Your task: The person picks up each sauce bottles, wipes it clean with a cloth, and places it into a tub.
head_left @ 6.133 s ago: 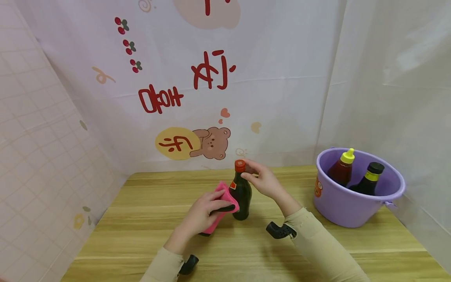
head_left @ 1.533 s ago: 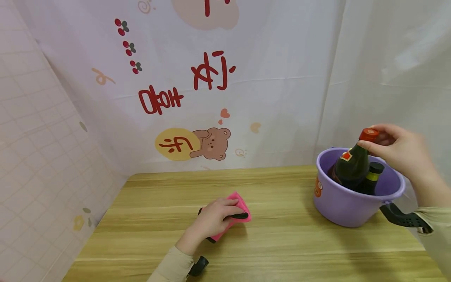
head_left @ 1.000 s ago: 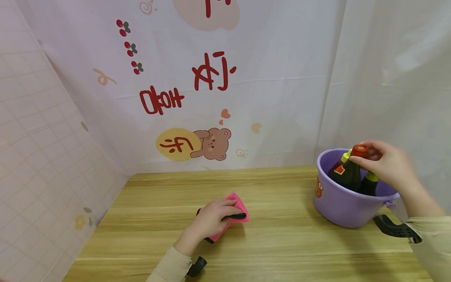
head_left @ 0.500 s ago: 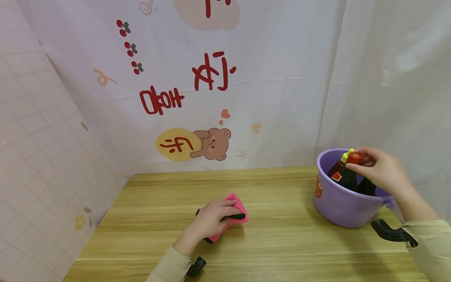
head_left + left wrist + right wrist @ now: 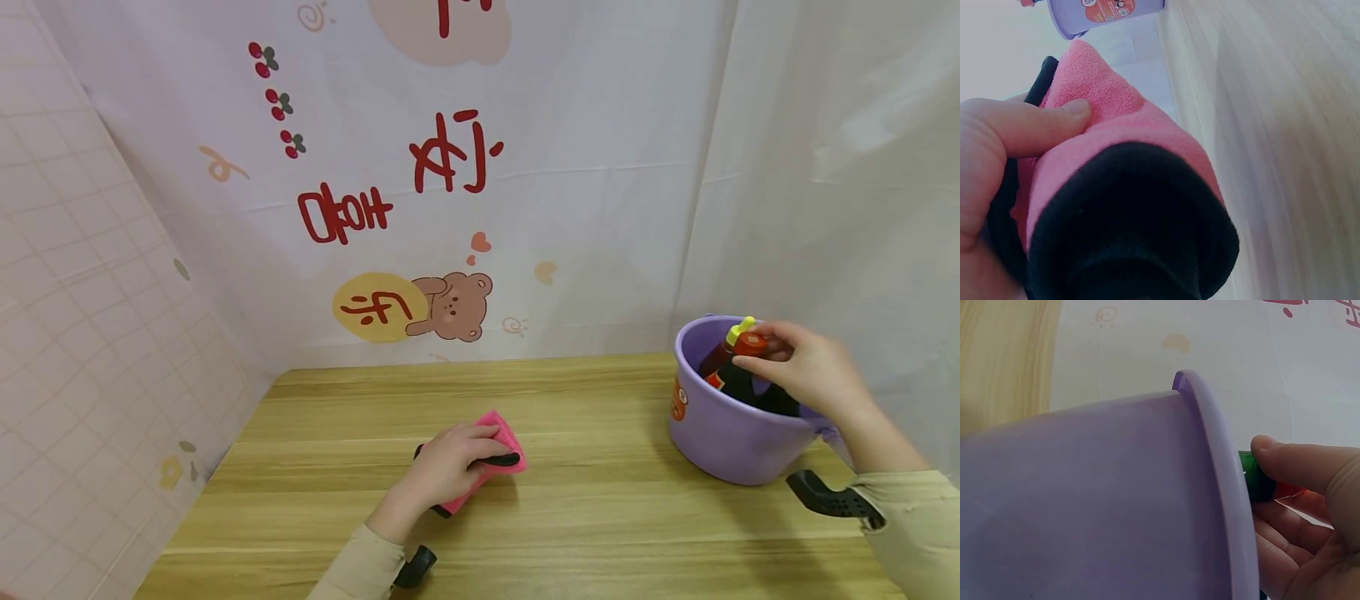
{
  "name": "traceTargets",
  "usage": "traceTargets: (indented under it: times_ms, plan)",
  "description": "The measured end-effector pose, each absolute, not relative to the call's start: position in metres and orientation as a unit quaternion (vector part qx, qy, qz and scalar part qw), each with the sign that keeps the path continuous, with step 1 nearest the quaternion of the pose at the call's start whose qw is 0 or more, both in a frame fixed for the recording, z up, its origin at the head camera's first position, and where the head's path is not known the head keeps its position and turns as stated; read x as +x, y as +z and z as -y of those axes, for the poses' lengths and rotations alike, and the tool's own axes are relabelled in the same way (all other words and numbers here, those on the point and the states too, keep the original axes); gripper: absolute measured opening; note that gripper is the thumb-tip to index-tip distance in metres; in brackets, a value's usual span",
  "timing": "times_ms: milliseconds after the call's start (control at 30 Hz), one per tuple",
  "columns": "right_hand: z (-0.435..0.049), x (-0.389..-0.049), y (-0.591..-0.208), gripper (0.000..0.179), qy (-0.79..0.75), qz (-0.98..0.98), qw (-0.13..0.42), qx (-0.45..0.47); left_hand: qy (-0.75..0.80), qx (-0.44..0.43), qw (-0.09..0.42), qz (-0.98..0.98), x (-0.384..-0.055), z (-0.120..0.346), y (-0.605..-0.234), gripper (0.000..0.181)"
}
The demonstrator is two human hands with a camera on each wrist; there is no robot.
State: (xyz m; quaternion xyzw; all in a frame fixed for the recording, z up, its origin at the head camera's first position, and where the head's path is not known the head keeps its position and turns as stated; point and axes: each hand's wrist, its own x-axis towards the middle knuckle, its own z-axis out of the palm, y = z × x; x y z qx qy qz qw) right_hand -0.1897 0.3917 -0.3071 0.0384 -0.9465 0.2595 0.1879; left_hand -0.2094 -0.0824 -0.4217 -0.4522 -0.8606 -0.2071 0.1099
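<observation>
Inside the purple bucket (image 5: 738, 446), at right in the head view, is a dark green bottle (image 5: 741, 383) with a red cap. My right hand (image 5: 817, 371) grips it by the cap and neck; the bucket wall hides its base. In the right wrist view, thumb and fingers surround the green bottle neck (image 5: 1249, 472) just beyond the bucket rim (image 5: 1222, 462). Low over the table's middle, my left hand (image 5: 448, 465) holds a folded pink cloth (image 5: 506, 433) with black edging. The left wrist view shows the thumb pressing on the pink cloth (image 5: 1100, 87).
Also in the bucket are a brown-red bottle (image 5: 714, 358) with a yellow nozzle cap and a dark bottle (image 5: 782, 402), partly covered by my right hand. The wooden table (image 5: 592, 517) ends at a printed white curtain (image 5: 600, 250) behind.
My right hand has carried the red-capped bottle from the table to the bucket and lowered it inside. The cloth, earlier against the bottle, has moved away from it, still in my left hand.
</observation>
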Motion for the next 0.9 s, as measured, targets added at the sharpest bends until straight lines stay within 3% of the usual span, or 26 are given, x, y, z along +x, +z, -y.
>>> traceTargets:
  times_ms: [900]
  plan:
    - [-0.3895, -0.1903, -0.2994, 0.054, 0.242, 0.957, 0.149, 0.05, -0.204, -0.449, 0.114, 0.863, -0.216, 0.0864, -0.4151, 0.036]
